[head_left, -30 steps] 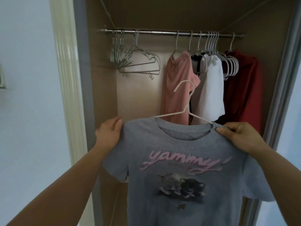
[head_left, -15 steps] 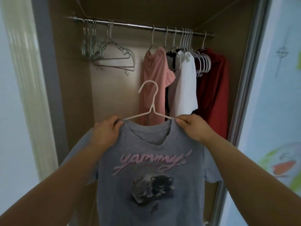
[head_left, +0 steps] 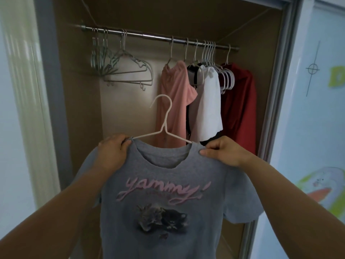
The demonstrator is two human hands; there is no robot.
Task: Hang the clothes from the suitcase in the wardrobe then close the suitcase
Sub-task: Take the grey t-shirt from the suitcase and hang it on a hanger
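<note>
Progress mid-task | hung on rod (head_left: 149,35): pink, white, red clothes | left hand (head_left: 112,153), right hand (head_left: 222,151) pinch tee (head_left: 168,193) shoulders on hanger (head_left: 164,126), below rod | left: hook it, shut suitcase (unseen)

Hem of grey t-shirt (head_left: 168,174) cut off by bottom edge. Ends of white hanger (head_left: 165,126) hidden inside the shirt shoulders, under left hand (head_left: 112,154) and right hand (head_left: 222,152). Most of dark garment (head_left: 195,79) hidden between pink top (head_left: 173,101) and white top (head_left: 209,101). Under "yammy!" the small print (head_left: 158,193) is unreadable. At left the door frame (head_left: 28,90) is blurred.
</note>
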